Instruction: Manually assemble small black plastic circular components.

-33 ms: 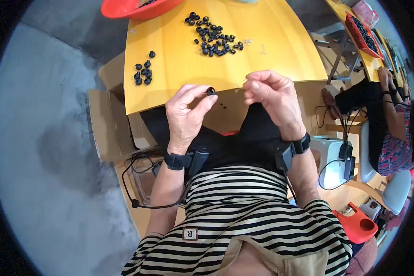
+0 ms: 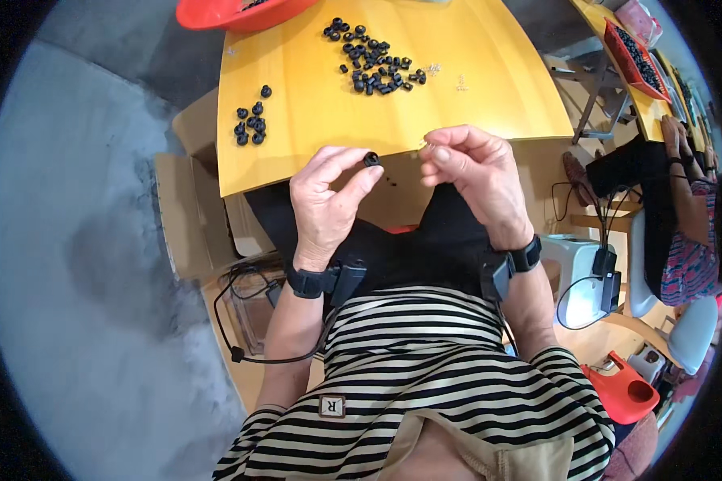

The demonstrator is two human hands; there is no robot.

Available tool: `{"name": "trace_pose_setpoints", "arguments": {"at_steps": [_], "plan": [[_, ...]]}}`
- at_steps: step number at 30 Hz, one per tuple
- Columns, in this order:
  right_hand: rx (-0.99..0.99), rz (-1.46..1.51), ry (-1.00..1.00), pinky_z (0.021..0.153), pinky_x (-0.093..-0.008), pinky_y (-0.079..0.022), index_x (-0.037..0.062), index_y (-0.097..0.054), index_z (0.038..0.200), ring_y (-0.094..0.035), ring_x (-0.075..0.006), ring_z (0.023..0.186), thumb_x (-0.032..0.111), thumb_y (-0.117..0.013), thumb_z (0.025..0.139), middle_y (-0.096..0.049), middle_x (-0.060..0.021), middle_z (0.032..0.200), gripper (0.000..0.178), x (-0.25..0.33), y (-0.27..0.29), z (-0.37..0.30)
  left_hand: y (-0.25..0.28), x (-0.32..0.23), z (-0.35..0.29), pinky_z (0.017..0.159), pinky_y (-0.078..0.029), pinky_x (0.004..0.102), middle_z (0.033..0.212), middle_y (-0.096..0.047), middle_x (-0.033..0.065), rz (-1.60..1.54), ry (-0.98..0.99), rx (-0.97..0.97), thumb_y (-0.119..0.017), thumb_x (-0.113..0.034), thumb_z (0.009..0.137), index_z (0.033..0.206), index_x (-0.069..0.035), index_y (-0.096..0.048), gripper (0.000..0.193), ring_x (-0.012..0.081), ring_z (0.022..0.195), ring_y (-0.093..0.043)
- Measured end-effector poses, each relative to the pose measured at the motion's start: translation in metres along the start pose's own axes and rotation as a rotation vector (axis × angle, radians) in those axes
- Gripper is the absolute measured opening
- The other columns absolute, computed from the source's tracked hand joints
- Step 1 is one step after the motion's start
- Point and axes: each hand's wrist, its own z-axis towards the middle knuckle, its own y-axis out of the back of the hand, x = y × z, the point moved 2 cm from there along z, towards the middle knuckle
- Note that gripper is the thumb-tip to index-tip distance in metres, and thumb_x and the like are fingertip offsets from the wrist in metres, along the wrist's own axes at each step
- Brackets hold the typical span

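Observation:
Between the thumb and fingers of my left hand (image 2: 326, 196) is a small round black plastic part (image 2: 371, 159) with a hole facing up. My right hand (image 2: 480, 172) pinches a tiny pale, shiny piece (image 2: 423, 145), too small to name. The two hands are apart, over the near edge of the yellow table (image 2: 489, 104). A large loose group of similar black parts (image 2: 359, 85) lies beyond my hands. Several more black parts (image 2: 253, 123) lie at the table's left. Two little heaps of tiny shiny pieces (image 2: 434, 70) sit right of the large group.
A red basin (image 2: 249, 18) stands at the far left corner. An open cardboard box (image 2: 180, 212) is beside the table on the left. Cables run from both wrist bands. At the right, another person sits at a second table with a red tray (image 2: 635, 64) near a white stool (image 2: 578, 276).
My right hand has shifted slightly left, and the tiny shiny piece shows more clearly at its fingertips. My left hand still holds the black part, nearly unmoved.

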Motion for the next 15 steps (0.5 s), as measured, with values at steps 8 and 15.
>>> {"name": "trace_pose_setpoints", "arguments": {"at_steps": [8,15], "plan": [[0.117,-0.128,0.007,0.055,-0.0191,-0.052,0.0030,-0.068,0.094,-0.059,-0.0051,0.062,0.012,-0.072,0.086,-0.065,-0.0002,0.073,0.012,-0.002,-0.025,-0.032,-0.002,-0.038,-0.014,0.076,-0.051,0.0280,0.091,-0.068,0.0101,0.215,-0.248,0.030,-0.076,0.004,0.071,0.097,0.002,-0.070,0.027,0.0189,0.083,-0.065],[0.144,-0.193,0.015,0.051,-0.0179,-0.045,0.0023,-0.068,0.091,-0.055,-0.0040,0.059,0.011,-0.072,0.086,-0.063,0.0009,0.071,0.011,0.001,-0.028,-0.036,-0.004,-0.052,-0.016,0.073,-0.052,0.0326,0.089,-0.067,0.0110,0.345,-0.393,0.039,-0.077,0.005,0.067,0.095,0.001,-0.070,0.030,0.0251,0.083,-0.064]]}}
